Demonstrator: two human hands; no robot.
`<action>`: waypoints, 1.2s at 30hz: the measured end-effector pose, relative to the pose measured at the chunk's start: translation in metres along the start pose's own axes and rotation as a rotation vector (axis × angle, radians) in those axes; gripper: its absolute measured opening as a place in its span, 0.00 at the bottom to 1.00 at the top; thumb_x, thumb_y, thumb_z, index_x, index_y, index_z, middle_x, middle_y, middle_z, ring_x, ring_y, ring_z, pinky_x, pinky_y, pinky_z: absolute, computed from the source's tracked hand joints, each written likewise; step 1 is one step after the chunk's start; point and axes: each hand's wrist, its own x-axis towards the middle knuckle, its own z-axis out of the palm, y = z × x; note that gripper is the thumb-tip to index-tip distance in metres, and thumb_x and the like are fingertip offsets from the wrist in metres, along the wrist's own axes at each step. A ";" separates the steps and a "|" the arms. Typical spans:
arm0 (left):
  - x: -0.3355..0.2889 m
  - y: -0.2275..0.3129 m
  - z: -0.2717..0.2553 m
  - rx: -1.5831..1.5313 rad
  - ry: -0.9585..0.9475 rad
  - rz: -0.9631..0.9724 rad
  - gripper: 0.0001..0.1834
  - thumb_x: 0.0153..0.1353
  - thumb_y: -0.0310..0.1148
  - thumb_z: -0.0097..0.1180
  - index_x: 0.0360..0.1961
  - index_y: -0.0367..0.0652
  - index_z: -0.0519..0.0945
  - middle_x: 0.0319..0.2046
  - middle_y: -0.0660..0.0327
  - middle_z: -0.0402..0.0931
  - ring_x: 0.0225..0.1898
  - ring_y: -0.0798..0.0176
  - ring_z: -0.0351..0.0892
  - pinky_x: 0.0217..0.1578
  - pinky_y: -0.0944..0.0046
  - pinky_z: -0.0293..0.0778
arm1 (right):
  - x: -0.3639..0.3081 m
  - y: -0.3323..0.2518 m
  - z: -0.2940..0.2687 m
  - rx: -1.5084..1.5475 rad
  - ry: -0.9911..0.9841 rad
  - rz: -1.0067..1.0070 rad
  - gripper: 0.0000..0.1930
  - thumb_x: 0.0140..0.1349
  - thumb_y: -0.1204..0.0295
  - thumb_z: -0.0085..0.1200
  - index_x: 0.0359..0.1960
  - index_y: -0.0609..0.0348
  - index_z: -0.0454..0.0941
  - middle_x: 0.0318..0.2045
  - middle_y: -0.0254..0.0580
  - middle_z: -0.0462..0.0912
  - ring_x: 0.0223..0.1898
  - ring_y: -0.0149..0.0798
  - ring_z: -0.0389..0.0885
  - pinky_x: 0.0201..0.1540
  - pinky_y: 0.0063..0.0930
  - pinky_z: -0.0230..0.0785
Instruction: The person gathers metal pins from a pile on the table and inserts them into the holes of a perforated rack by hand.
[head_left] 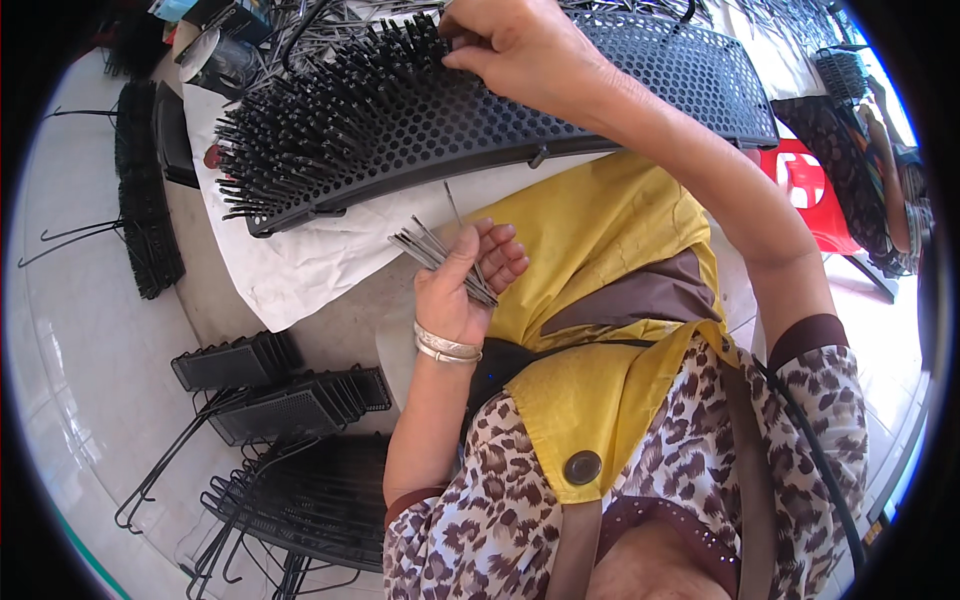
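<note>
A black perforated rack (690,75) lies across the far side of the table, its holes in rows. Dark rod-like pieces (330,110) stand packed upright over its left part, while the holes to the right are bare. My right hand (515,45) is over the rack at the border of the filled part, fingers pinched together; whatever is between them is hidden. Closer to me, my left hand (465,275) holds a small bundle of thin grey metal rods (425,243) under its thumb, its fingers curled. One rod sticks up apart from the others.
White cloth (270,265) lies under the rack. Many loose grey rods (380,12) are heaped behind it. Black racks with hooks (300,495) are stacked at the lower left. A yellow apron (600,220) covers my lap. Another person sits at the right near a red stool (810,195).
</note>
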 end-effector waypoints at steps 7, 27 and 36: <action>0.000 0.000 0.000 -0.021 -0.044 -0.005 0.16 0.53 0.34 0.51 0.37 0.31 0.70 0.33 0.49 0.73 0.32 0.57 0.75 0.34 0.59 0.74 | -0.005 0.007 0.007 0.099 0.144 -0.055 0.07 0.41 0.78 0.52 0.18 0.66 0.66 0.17 0.53 0.70 0.23 0.53 0.71 0.24 0.37 0.62; -0.005 0.008 0.006 0.146 -0.636 -0.251 0.21 0.56 0.38 0.45 0.43 0.30 0.63 0.32 0.45 0.72 0.30 0.53 0.76 0.31 0.60 0.75 | -0.080 -0.037 0.014 0.770 -0.595 0.654 0.09 0.49 0.71 0.54 0.25 0.66 0.76 0.14 0.27 0.71 0.15 0.17 0.63 0.16 0.14 0.55; -0.012 0.005 0.017 0.120 -0.371 -0.100 0.23 0.57 0.39 0.43 0.44 0.28 0.64 0.37 0.44 0.70 0.39 0.50 0.73 0.41 0.58 0.70 | -0.087 -0.027 0.015 0.842 -0.399 0.755 0.06 0.49 0.75 0.53 0.19 0.65 0.75 0.17 0.31 0.75 0.20 0.18 0.67 0.22 0.14 0.61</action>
